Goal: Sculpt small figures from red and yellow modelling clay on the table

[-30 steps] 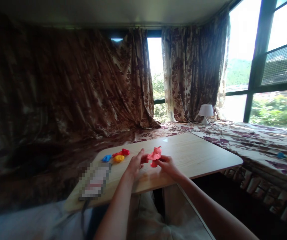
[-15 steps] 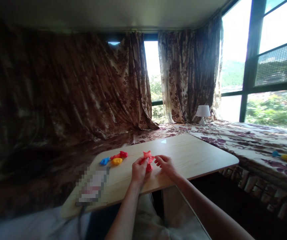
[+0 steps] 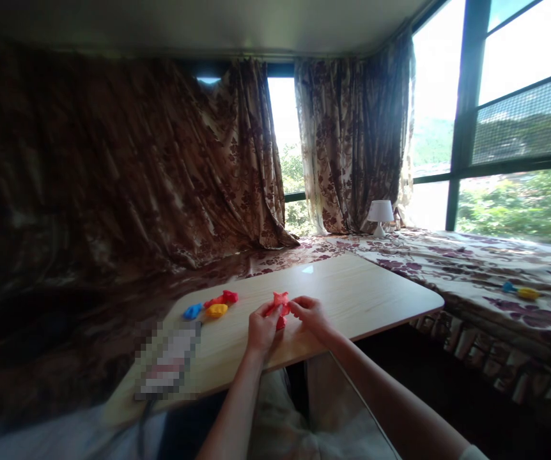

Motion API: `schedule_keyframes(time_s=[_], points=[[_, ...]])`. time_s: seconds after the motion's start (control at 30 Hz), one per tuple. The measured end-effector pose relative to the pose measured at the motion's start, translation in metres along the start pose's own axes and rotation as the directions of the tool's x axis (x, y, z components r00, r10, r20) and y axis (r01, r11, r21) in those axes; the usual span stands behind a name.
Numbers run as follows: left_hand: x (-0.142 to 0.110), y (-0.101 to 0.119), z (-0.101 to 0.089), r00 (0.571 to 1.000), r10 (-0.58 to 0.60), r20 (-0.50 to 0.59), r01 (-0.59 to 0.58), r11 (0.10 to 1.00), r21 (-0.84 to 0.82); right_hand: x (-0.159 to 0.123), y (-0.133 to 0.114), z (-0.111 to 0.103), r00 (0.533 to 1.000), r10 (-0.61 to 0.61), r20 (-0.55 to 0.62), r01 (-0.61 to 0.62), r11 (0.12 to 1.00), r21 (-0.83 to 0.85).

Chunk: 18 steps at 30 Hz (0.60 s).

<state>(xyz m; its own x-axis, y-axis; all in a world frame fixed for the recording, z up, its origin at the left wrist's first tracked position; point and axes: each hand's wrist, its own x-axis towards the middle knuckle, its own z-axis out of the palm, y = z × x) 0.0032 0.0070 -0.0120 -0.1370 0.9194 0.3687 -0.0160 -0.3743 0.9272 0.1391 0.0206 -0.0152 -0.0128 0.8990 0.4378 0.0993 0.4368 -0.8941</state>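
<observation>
Right hand meets the red piece
Its fingers, loosely apart earlier, now pinch the edge (the left hand stays clamped on it, thumb and fingers).

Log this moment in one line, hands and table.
left-hand grip: holding red lump | right-hand grip: at its right edge | table: blue lump, yellow lump, other red lump, toward left
</observation>
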Motion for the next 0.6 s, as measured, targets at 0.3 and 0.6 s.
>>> schedule_keyframes(time_s=[0.3,0.6], points=[[-0.0032,0.0051,0.0015,1.0,-0.001,0.018,0.001,1.0,0.0,-0.0031,-0.0067,-0.0002,0.999,-0.019,0.037,0.02,0.999,-0.05],[-0.0055,0.0077,0.0031,0.997,0.031,0.067,-0.029,0.999,-0.023,-0.0007,-0.0046,0.0019,1.0,0.017,0.0,-0.017,1.0,-0.018]])
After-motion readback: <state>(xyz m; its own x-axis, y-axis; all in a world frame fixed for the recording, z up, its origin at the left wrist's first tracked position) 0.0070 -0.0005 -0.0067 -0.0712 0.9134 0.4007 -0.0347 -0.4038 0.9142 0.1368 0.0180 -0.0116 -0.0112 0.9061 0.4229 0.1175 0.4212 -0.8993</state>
